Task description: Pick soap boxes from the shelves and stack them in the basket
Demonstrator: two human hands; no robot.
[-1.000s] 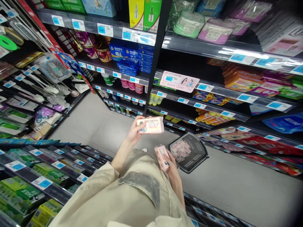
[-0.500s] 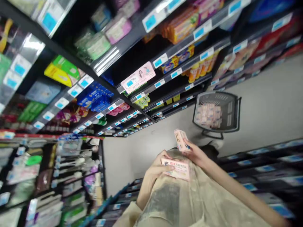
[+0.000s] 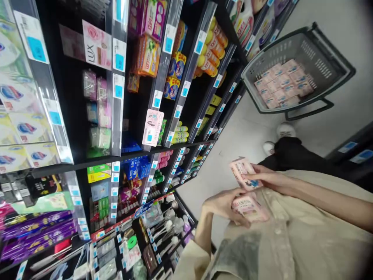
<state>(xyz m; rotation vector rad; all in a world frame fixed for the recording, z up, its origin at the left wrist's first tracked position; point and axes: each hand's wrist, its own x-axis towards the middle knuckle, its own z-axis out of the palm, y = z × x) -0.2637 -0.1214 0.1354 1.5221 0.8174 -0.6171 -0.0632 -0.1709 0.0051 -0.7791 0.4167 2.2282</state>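
While stacked white boxes (image 3: 26, 126) with an oval blue-and-red logo fill a shelf at the left edge of the frame, long purple packs (image 3: 40, 237) lie in the lower left. Moving right, a pink LUX box (image 3: 97, 44) stands near the top, with plastic-wrapped packs (image 3: 100, 112) below it. At the lower middle, a bright green disc (image 3: 131, 242) shows among hanging goods. Orange packs (image 3: 149, 56) sit on the next shelf, and a pink sign (image 3: 153, 127) is fixed to its edge. Farther right, orange bottles (image 3: 214, 50) with yellow caps lie in a row.

Right of the bottom centre, the left hand (image 3: 223, 204) is curled around a pink pack (image 3: 252, 209), its printed face turned up in front of the beige shirt (image 3: 309, 221). Just above, the right hand (image 3: 268, 179) grips a second pink pack (image 3: 244, 171), which is tilted. The two packs are very near each other; whether they touch, I cannot tell.

Beyond them are white shoes (image 3: 286, 130) and black trousers (image 3: 300, 155). In the upper right, a grey basket (image 3: 326, 83) stands on the floor (image 3: 352, 27), its handle (image 3: 309, 111) toward the shoes, and similar pink packs (image 3: 287, 81) are grouped inside.
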